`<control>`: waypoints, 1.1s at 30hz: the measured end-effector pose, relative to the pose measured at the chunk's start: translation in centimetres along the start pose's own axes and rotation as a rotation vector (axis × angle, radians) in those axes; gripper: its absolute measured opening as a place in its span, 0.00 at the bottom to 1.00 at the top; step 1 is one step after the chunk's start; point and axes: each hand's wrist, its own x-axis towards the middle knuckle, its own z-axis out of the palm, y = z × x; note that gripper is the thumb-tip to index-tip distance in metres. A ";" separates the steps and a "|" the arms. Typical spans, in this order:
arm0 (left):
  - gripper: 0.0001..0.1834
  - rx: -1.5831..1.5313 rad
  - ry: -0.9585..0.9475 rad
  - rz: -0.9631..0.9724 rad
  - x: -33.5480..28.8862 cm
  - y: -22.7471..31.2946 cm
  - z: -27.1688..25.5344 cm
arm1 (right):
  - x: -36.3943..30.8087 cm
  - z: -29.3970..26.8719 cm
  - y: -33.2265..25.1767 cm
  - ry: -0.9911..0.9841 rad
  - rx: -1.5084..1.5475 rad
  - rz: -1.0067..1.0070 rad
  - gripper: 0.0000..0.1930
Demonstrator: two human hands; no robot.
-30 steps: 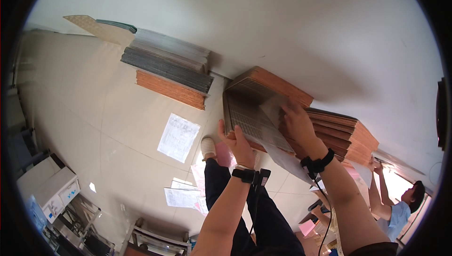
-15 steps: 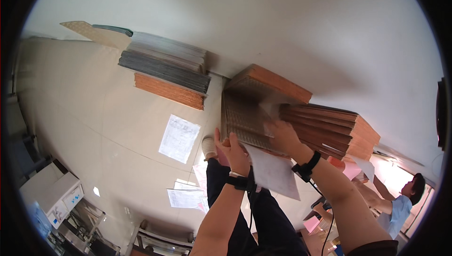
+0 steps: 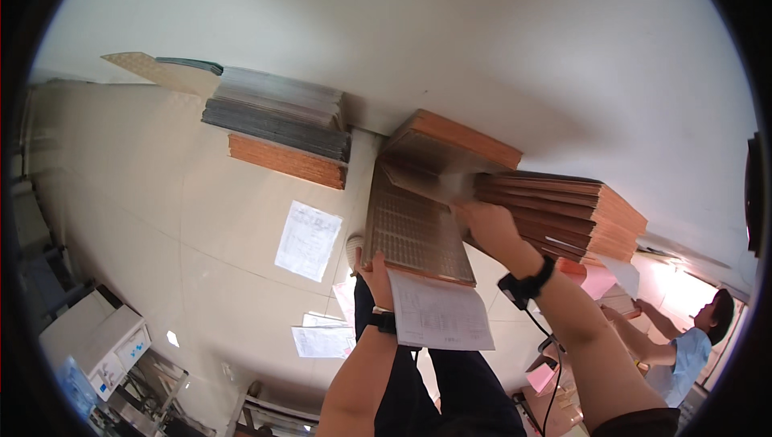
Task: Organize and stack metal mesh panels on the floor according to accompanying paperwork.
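- The left hand (image 3: 375, 274) grips the near edge of a thin copper-brown panel (image 3: 418, 228) with a fine grid pattern, fingers closed on its lower left corner; a black band sits on that wrist.
- A white printed sheet (image 3: 441, 311) lies under the panel's near end, just beside the left hand and touching the panel; I cannot tell whether the hand pinches it too.
- The right hand (image 3: 488, 224) reaches up along the panel's right edge, where it meets a tall stack of copper-coloured boards (image 3: 563, 216). Its fingers press between panel and stack, half hidden, so I cannot tell whether they are clamped on anything. A black wrist strap (image 3: 527, 284) with a trailing cord circles that wrist.
- The panel leans tilted against a second pile of copper boards (image 3: 450, 135) behind it, at the edge of the white tabletop (image 3: 482, 43).
- Further left on the tabletop sits a separate pile: grey boards (image 3: 277, 111) on top of an orange-brown layer (image 3: 285, 162).
- Paper sheets (image 3: 308, 240) lie on the pale floor (image 3: 145, 196) below, well apart from the hands.
- At lower right another person in a light blue top (image 3: 691, 356) works at pink sheets (image 3: 597, 280).
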 end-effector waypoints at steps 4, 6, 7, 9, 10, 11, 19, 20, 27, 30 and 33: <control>0.35 0.003 -0.007 -0.005 0.9 -0.1 -0.3 | -5.4 -12.7 -2.0 0.212 0.350 0.126 0.09; 0.34 0.152 -0.011 0.062 0.7 -0.1 0.5 | -9.4 -17.4 -0.7 0.242 0.391 0.226 0.09; 0.34 0.147 -0.008 0.076 0.4 0.7 0.6 | -11.1 -18.9 -0.3 0.314 0.454 0.212 0.08; 0.33 0.178 0.014 0.011 -1.0 1.2 3.0 | -15.0 -23.6 0.3 0.385 0.506 0.234 0.08; 0.33 0.158 0.002 0.020 -0.9 1.3 3.1 | -16.3 -25.6 0.2 0.372 0.486 0.298 0.06; 0.33 0.044 0.013 -0.006 -0.4 0.9 3.1 | -18.4 -26.6 2.0 0.385 0.471 0.289 0.09; 0.34 0.018 0.064 0.066 1.0 -0.1 4.9 | -25.0 -30.4 3.7 0.788 0.684 0.184 0.18; 0.34 0.009 0.079 0.072 0.9 -0.1 5.2 | -25.6 -30.6 3.6 0.799 0.672 0.176 0.18; 0.30 -0.120 0.000 0.074 2.6 -1.1 4.8 | -24.4 -28.8 1.2 0.952 1.164 0.271 0.12; 0.30 -0.170 -0.032 0.075 2.8 -0.3 6.1 | -23.9 -27.9 0.2 0.799 1.308 0.191 0.17; 0.30 -0.214 -0.062 0.065 3.2 0.1 7.6 | -23.3 -26.5 0.8 0.701 1.391 0.133 0.18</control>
